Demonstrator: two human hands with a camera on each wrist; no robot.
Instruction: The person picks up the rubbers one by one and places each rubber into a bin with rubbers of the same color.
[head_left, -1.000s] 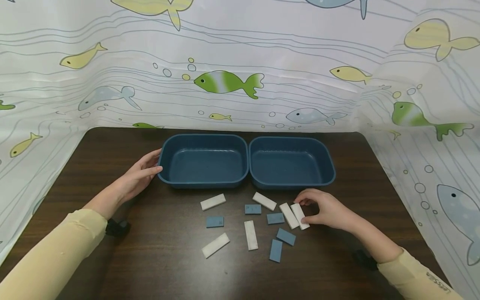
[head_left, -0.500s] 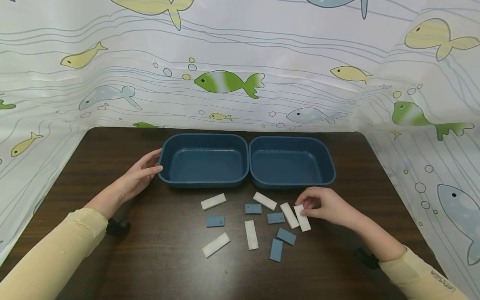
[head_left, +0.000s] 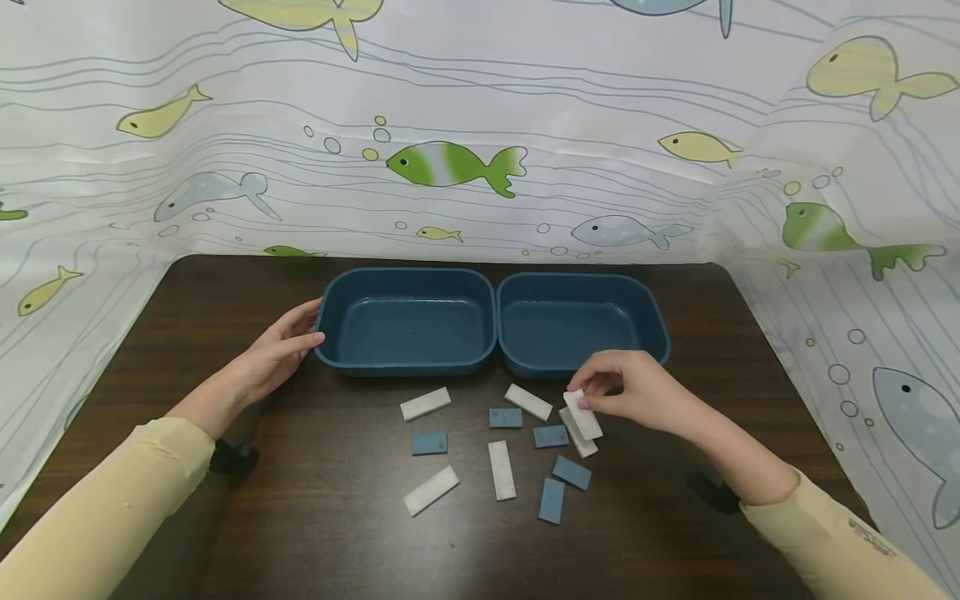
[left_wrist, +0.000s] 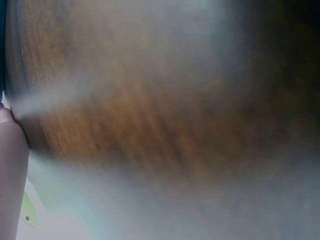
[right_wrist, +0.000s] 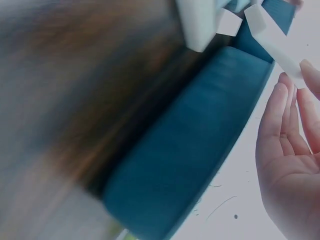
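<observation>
"Question about this brown wood-grain table [head_left: 315,508] — what's the right hand [head_left: 637,392] got?"

"White rectangular block [head_left: 585,417], pinched between thumb and fingertips. It's near the front wall of the right blue bin [head_left: 570,329], and from the head view it covers part of a second white block [head_left: 587,448] on the tabletop."

"Are those two touching?"

"Honestly can't tell. Right wrist view just shows the held one slanting out of the fingertips."

"And the left hand [head_left: 273,350]?"

"Not clutching anything — fingers look relaxed against the outer end of the left blue bin [head_left: 412,329], thumb tip at the rim. The bins sit side by side, long edges lined up."

"Other pieces?"

"Four more white blocks [head_left: 502,471] plus five shorter blue blocks [head_left: 551,501], lying flat at odd angles in front of the bins. Fish-print sheet [head_left: 525,100] behind, lol."
</observation>
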